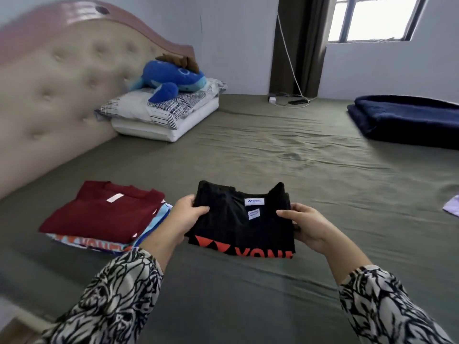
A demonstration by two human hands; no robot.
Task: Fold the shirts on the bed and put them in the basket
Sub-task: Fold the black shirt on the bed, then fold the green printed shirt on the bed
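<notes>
Folded black shirt (239,225) on bed (285,170), btwn both hands. L hand (188,214) pinches its left edge, thumb on top; R hand (306,225) pinches right edge. Maroon shirt stack (104,212) just left

Home bedroom: big bed (273,157) with olive sheet, tufted padded headboard (62,83), stacked pillows (159,117) with a blue plush toy (171,79) on top, folded navy blanket (407,120), dark curtain (298,45) beside a window (377,18).

Left hand (189,212), right hand (304,225) grip folded black shirt (239,225) over bed (273,155).
</notes>
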